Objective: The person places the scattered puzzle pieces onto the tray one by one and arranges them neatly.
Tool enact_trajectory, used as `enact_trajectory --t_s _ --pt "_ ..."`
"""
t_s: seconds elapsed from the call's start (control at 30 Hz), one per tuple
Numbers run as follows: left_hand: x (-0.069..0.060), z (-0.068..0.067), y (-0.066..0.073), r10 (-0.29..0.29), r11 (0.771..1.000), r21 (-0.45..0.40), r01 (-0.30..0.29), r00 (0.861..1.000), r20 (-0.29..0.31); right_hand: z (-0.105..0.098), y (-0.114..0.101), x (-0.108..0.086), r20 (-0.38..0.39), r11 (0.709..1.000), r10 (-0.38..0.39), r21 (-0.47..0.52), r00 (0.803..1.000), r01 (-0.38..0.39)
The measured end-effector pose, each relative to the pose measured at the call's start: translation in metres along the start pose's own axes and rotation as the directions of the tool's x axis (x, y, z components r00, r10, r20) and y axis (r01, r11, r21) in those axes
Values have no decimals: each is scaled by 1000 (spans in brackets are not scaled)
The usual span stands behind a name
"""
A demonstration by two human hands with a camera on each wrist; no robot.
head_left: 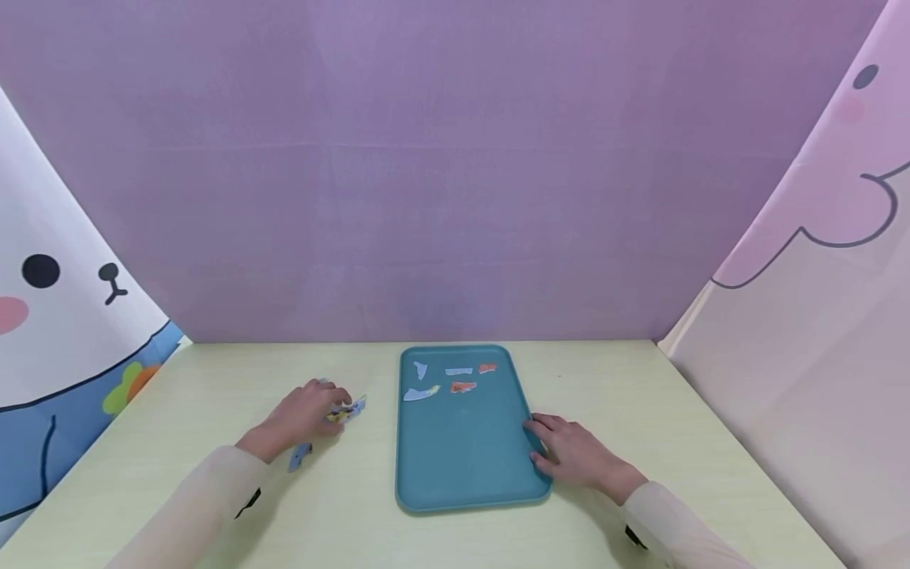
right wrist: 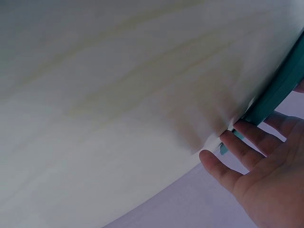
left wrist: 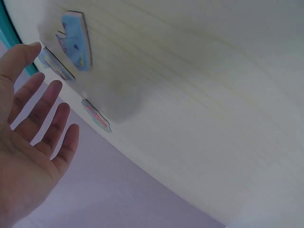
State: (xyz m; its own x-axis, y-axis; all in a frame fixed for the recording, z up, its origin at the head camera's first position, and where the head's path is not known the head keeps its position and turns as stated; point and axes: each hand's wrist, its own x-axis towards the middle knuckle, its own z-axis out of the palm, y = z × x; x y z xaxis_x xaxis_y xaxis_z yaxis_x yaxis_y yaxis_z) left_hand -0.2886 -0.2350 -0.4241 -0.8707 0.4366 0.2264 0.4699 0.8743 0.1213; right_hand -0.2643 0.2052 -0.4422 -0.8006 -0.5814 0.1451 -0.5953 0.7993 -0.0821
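Note:
My left hand (head_left: 306,415) hovers with parted, relaxed fingers over small printed pieces (head_left: 346,412) left of the teal tray (head_left: 472,450). The left wrist view shows the open palm (left wrist: 33,142) beside a blue piece (left wrist: 77,42) and a thinner one (left wrist: 59,65), with nothing visibly gripped. At the tray's right edge, my right hand (head_left: 579,454) touches the rim with its fingertips. In the right wrist view that hand (right wrist: 266,171) has its fingers extended against the tray's side (right wrist: 278,90). Several cut pieces, blue-white (head_left: 422,393) and orange (head_left: 463,387), lie in the tray's far half.
Another blue piece (head_left: 299,457) lies on the pale table (head_left: 341,521) below my left hand. A further piece with pink on it (left wrist: 96,115) appears in the left wrist view. Behind the table hangs a purple cloth (head_left: 426,174), with cartoon-printed cloths at both sides.

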Motion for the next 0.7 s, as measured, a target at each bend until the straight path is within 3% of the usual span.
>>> enact_trajectory --t_s 0.23,0.7 --pt "-4 -2 -3 11 999 -51 -9 999 39 -2 -2 0 1 1000 3 7 1000 -3" --pt "-4 3 -8 58 997 -53 -58 998 5 -1 -1 -1 -17 1000 0 6 1000 0"
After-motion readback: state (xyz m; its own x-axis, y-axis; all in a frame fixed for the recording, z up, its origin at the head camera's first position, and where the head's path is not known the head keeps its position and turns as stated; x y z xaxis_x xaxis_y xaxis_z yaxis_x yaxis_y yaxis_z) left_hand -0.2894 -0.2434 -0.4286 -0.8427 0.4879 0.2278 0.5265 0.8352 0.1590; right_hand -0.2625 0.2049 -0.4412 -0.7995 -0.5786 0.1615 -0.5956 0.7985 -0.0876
